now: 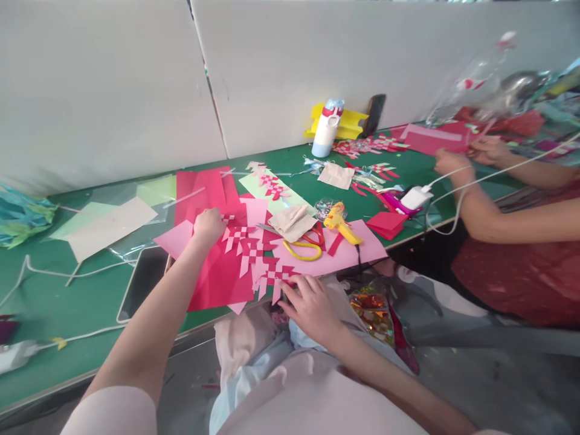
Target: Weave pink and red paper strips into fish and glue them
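A string of red and pink woven paper pieces (pixel 252 251) runs diagonally over red paper sheets (pixel 212 284). At its upper end my left hand (pixel 209 226) is closed; what its fingers grip is hidden. My right hand (pixel 310 302) touches the lowest woven piece at the table's front edge, thumb and fingers closed around its edge. Right of the string lie scissors with yellow and red handles (pixel 302 250), partly under a folded beige cloth or paper (pixel 292 222). A yellow glue gun (pixel 341 223) rests on pink paper (pixel 362 241).
A phone (pixel 144 283) and white cables lie on the green table (pixel 90 302) at left. At the back stands a white bottle (pixel 328 128). At right, another person's hands (pixel 455 166) hold pink paper. A white charger (pixel 415 198) sits near the edge.
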Available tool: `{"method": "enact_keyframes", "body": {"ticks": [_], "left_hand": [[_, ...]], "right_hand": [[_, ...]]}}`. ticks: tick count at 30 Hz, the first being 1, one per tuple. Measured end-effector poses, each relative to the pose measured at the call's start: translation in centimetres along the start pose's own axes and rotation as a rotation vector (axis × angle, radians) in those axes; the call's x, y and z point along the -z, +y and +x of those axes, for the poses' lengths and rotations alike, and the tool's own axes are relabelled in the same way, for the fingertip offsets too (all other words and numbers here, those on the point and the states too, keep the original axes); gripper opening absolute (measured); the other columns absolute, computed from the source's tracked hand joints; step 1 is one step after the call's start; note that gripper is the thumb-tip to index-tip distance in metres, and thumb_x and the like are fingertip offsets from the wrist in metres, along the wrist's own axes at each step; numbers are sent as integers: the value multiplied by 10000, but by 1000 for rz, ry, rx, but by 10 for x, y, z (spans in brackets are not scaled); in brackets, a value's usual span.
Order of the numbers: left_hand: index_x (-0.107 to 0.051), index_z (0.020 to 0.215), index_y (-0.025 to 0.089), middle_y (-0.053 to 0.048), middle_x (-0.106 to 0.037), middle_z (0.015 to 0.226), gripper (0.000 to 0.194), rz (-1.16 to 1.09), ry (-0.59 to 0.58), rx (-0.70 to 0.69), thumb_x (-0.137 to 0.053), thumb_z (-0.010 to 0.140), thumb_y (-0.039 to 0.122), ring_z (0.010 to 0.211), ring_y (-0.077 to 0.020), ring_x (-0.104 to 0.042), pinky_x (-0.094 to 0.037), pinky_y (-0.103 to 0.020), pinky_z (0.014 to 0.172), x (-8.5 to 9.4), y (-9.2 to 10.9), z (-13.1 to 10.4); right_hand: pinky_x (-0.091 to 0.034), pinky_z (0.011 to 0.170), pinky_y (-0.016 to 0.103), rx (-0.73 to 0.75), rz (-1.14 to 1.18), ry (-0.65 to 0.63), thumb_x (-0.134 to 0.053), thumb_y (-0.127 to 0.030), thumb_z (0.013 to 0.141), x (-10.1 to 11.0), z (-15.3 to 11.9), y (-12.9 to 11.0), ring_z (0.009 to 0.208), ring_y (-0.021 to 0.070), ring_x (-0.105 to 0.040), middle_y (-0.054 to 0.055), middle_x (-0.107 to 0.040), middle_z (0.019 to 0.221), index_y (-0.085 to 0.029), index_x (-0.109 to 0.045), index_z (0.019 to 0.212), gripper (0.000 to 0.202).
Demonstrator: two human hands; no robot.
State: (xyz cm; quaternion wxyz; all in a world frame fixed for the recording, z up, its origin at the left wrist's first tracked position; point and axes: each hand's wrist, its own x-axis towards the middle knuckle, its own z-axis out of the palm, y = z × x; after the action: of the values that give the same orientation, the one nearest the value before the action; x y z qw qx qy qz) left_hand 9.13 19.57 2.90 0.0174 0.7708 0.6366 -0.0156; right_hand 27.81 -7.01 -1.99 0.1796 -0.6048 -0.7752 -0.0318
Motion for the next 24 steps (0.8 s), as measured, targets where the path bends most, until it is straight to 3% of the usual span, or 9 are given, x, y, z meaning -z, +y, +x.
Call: {"method": "enact_keyframes", "body": {"ticks": [13, 19, 24], "left_hand": [[-645, 970, 139, -163, -691, 974, 246, -22, -15, -2, -537, 828, 309, 937, -305, -653, -507, -352, 757, -1, -1, 3], [-642, 963, 152, -151, -691, 958, 220, -45, -11, 8, -549, 827, 297, 935, -299, -654, -501, -345, 760, 0, 0, 2], [-630, 959, 149, -152, -686, 976, 224, -84, 6, 20, -575, 805, 303, 977, -301, -643, -496, -336, 781, -1, -2, 3]], "right_hand": [[-452, 881, 384, -64, 175, 57, -681, -315, 813, -1, 3, 3, 997, 244, -509, 97, -595, 1050, -177, -589, 1167, 391], [-445, 865, 395, -24, 84, -12, -616, -305, 861, 2, 3, 2, 991, 247, -514, 109, -590, 1057, -184, -596, 1145, 309], [-431, 890, 403, -46, 29, 51, -604, -305, 866, 2, 1, 2, 1018, 260, -505, 130, -594, 1083, -145, -554, 1190, 365]]}}
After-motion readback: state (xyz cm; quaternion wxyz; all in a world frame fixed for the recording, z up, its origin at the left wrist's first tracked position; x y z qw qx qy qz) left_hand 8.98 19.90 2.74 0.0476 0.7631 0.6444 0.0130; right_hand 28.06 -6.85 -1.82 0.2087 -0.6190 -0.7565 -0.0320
